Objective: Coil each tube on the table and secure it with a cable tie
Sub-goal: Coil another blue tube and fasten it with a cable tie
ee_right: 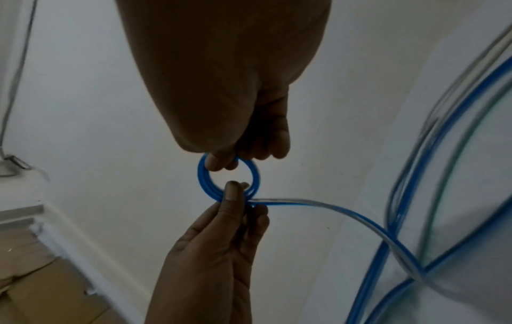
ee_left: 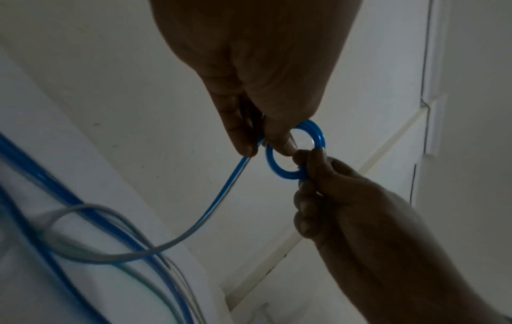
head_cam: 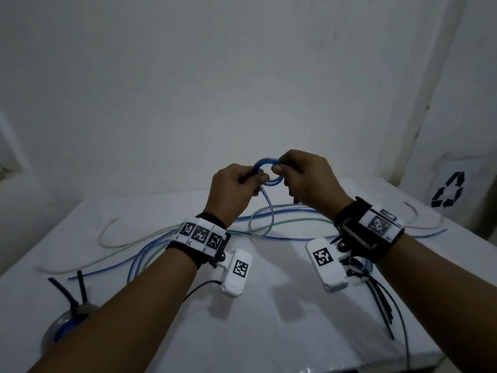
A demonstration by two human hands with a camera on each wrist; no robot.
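Both hands, left [head_cam: 233,188] and right [head_cam: 309,181], pinched a small blue coil [head_cam: 268,172] upright above the table [head_cam: 269,319]; its tail hung down.

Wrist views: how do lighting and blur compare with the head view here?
All three are dim. Head view: coil sharp, corners darkened, table edges bowed by the wide lens. Left wrist view: left hand a dark mass, coil crisp, loose tubes smeared. Right wrist view: right hand shadowed, tubes at the right edge streaked.
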